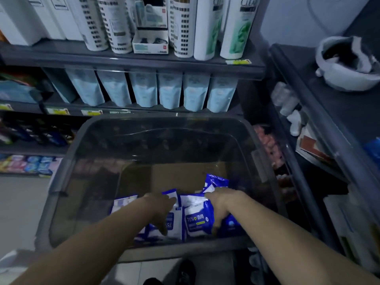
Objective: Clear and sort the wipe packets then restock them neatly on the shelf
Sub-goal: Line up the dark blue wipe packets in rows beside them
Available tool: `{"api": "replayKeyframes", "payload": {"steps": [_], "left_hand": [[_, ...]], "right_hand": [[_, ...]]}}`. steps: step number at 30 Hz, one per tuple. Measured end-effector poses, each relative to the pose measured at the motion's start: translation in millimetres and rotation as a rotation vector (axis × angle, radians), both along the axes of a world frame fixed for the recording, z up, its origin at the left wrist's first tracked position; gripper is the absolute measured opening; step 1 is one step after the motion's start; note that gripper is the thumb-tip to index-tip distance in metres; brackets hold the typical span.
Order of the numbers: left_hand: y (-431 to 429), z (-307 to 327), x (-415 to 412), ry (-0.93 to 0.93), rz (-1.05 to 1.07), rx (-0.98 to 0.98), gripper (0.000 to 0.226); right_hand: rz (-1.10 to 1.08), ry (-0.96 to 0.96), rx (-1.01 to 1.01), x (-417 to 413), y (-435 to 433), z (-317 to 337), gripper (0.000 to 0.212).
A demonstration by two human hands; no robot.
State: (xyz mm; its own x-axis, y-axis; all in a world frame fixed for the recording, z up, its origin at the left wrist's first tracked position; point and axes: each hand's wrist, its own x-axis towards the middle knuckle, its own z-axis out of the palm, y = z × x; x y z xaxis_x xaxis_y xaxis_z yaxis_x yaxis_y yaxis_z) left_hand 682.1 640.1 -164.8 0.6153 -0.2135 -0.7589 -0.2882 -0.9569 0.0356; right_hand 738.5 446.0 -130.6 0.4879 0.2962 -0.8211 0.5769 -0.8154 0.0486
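While both hands work down inside the bin (59,177), the wipe packets (198,221) lie in a loose overlapping heap on its floor against its near wall, with one standing on edge at the heap's far right. Left hand (162,204): thumb and fingers stretched wide across a packet at the left of the heap, curled over its edges, holding it. Right hand (218,204): closed round the right side of the packet printed 75%, thumb at its near edge, fingers over its far edge. Fingertips are blurred, so how deep either grip goes cannot be read. Risks, as judged: the film looks slick and the packets overlap, so a lift could drag a neighbour up and drop it back unsorted. The bin's walls are tall and both forearms cross its near rim, so a packet carried flat could catch there. Room: the far half of the bin's floor carries no packets and could serve for sorting. Beyond the far wall the shelf (144,64) front is lined with pale pouches (170,93), bottles (205,27) above. Boards lower down sit behind the bin, so a slot for the wipes cannot be made out. Right of the bin a rack stands close; left of it, bare floor.
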Motion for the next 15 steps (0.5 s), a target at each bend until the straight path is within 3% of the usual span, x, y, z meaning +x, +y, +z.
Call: {"api": "replayKeyframes", "payload": {"steps": [4,7,10,13,15], "left_hand": [[-11.8,-17.6,5.6,0.023,-0.036,-0.017,0.11],[-1.7,-28.6,16.7,-0.041,0.082,-0.027,0.09],[33.9,-38.1,37.1,-0.162,0.482,-0.155,0.051],[71.0,-44.9,50.9,-0.315,0.902,-0.296,0.054],[85.1,-45.9,56.0,-0.338,1.014,-0.335,0.058]], "right_hand": [[0.033,-0.008,0.092,22.1,13.6,-20.6,0.096],[-0.04,-0.023,0.201,40.4,25.8,-32.2,0.072],[-0.15,-0.176,0.381,52.7,41.3,-42.8,0.057],[-0.133,-0.435,0.477,62.7,55.2,-57.3,0.05],[-0.074,-0.496,0.455,63.3,62.5,-66.2,0.048]]}}
